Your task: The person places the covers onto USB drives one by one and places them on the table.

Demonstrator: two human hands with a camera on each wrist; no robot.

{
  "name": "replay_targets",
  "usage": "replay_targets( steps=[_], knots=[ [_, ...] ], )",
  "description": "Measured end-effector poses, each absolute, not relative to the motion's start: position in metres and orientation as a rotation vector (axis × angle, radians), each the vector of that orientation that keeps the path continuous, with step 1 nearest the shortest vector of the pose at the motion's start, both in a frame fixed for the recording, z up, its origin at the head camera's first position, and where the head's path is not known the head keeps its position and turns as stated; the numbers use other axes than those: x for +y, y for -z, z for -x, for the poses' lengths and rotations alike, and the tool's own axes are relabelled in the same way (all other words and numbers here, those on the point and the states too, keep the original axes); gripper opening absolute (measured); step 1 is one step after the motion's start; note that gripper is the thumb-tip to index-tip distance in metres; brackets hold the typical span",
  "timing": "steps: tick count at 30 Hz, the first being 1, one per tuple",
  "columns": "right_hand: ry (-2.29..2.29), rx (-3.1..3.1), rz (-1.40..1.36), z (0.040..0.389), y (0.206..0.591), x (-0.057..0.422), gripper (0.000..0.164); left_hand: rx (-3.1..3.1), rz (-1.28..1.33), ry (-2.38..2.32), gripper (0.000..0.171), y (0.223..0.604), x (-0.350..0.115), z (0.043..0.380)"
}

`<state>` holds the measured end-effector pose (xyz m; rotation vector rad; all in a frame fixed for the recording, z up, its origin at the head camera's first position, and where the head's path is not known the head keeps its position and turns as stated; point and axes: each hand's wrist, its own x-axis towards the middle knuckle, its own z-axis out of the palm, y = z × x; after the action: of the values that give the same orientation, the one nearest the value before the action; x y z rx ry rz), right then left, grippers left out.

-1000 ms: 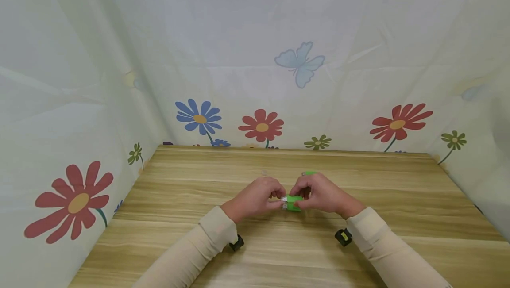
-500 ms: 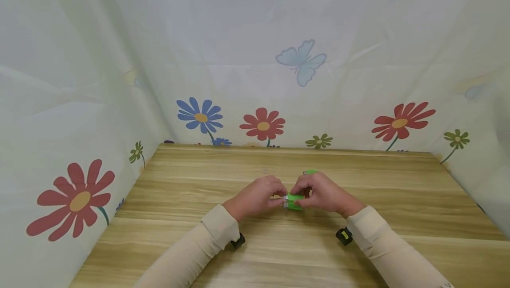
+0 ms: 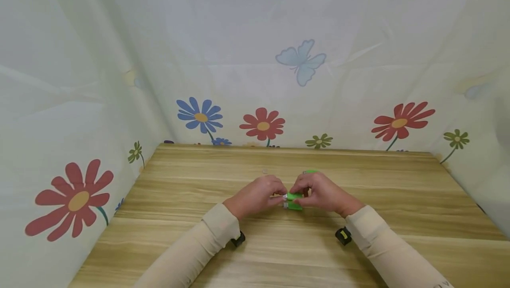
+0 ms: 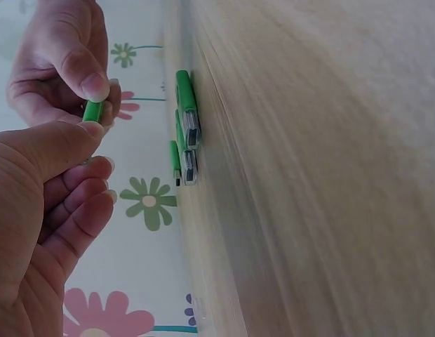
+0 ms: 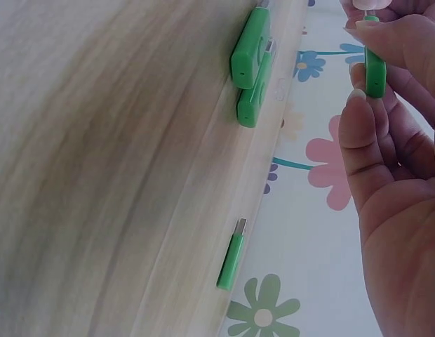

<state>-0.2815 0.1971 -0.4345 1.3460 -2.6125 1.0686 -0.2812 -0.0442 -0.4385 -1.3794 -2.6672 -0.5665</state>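
A green USB flash drive [image 5: 375, 67] is held in the air between both hands. My right hand [image 3: 322, 195] pinches its green body between thumb and fingers. At the drive's connector end, my left hand [image 3: 256, 197] pinches with thumb and forefinger, largely hiding that end. Beside the hands, two more green USB flash drives lie side by side on the table; the nearer flash drive [image 5: 250, 49] and the other flash drive [image 5: 254, 102] show clear caps in the left wrist view. Another slim green flash drive [image 5: 231, 260] lies apart, its metal plug bare.
The wood-grain table [image 3: 199, 168] runs back to a white curtain [image 3: 223, 36] printed with flowers and a butterfly. A small clear piece [image 3: 264, 171] lies on the table beyond my left hand. Black wrist devices hang under both cuffs.
Over the last second my left fingertips have edged slightly right, closer onto the held drive's end. My right hand stays almost still, and the head view has shifted a little.
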Motion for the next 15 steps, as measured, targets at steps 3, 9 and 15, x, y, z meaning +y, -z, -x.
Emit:
replay_targets(
  steps=[3, 9, 15],
  knots=[
    [-1.072, -2.605, -1.352, 0.282, 0.4347, 0.197, 0.014, -2.661, 1.377, 0.563, 0.014, 0.4384, -0.0447, 0.2813],
    [-1.054, -2.622, -1.313, 0.2823, 0.4364, 0.1974, 0.014, -2.651, 1.382, 0.585, 0.014, 0.4392, -0.0446, 0.2832],
    [-1.087, -2.713, -1.21, 0.2814, 0.4351, 0.1968, 0.013, -2.656, 1.358, 0.637, 0.012, 0.4431, -0.043, 0.2895]
  ],
)
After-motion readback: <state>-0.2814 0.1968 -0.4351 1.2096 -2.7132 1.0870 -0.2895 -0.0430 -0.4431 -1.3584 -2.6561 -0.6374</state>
